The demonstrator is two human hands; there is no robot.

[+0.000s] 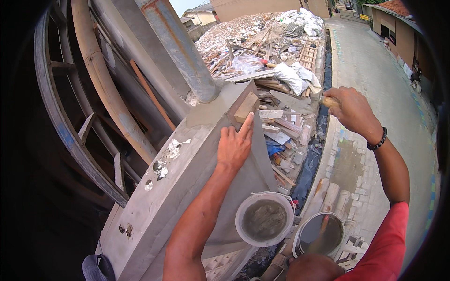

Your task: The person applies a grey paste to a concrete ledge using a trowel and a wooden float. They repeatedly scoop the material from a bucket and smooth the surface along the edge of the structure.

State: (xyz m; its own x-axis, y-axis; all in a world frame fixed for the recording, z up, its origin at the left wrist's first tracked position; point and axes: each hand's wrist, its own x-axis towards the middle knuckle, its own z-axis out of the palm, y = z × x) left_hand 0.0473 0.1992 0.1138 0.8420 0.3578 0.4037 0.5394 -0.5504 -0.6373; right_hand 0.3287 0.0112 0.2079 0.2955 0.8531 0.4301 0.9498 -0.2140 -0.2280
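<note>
My left hand (236, 145) presses a pale wooden block (246, 107) on a brown board (233, 111) against the end of a grey wall, near its top edge. The index finger is stretched out along the block; the other fingers are partly hidden. Out to the right, my right hand (352, 112) is closed round the wooden handle of a trowel (290, 99). Its grey blade points left, apart from the wall, and blends with the rubble behind. Wet-looking grey mortar (206, 112) covers the wall top beside the block.
A rusty metal post (180, 51) rises from the wall top (154, 201). Below on the right stand a bucket of grey mortar (243, 229) and a bucket of murky liquid (342, 224). A drain ditch (309, 164) runs beside rubble (243, 37). Bamboo poles (105, 79) lean at left.
</note>
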